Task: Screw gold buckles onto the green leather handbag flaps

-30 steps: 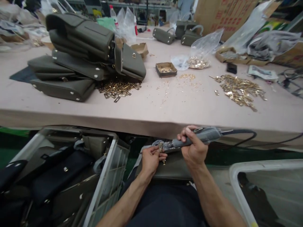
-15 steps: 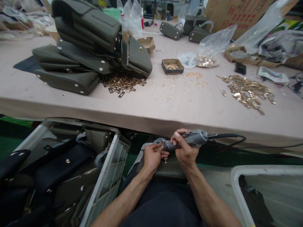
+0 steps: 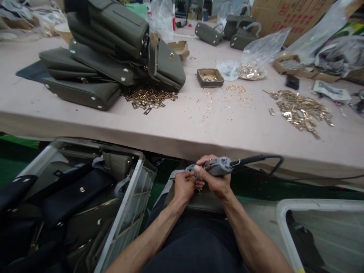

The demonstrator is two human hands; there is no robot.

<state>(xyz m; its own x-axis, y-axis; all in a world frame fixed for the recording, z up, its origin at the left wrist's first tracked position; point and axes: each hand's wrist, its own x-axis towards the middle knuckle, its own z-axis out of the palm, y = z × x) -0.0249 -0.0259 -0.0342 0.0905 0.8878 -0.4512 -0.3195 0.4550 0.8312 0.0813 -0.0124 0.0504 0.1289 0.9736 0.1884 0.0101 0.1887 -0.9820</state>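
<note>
Below the front edge of a long table with a pale pinkish cover (image 3: 170, 131), an olive-green leather bag (image 3: 206, 204) lies on the person's lap, a small gold clasp (image 3: 200, 191) showing on it. The right hand (image 3: 216, 184) is wrapped round a grey power screwdriver (image 3: 223, 166) with one black cable (image 3: 251, 159), pointed toward the bag's far left part. The left hand (image 3: 183, 186) has its fingers bent together right beside the tool's front end; the right hand blocks the view there, so I cannot tell what, if anything, they pinch. Two containers flank the lap: a white plastic crate (image 3: 127, 206) at left, crammed with olive and navy bags too overlapped to count, and a white plastic tub (image 3: 281, 208) at right holding one dark olive piece. On the table, a stack of at least four olive bags (image 3: 98, 70) partly covers a heap of dark-gold rectangular frames (image 3: 149, 99). Farther right are one small dark-sided cardboard box (image 3: 210, 84) of metal bits, one clear plastic sack of gold pieces (image 3: 251, 71), and a pile of gold plates (image 3: 303, 110) with one single plate (image 3: 271, 112) just apart. Three small olive handbags (image 3: 209, 34) stand behind, near one large printed carton (image 3: 287, 22).
</note>
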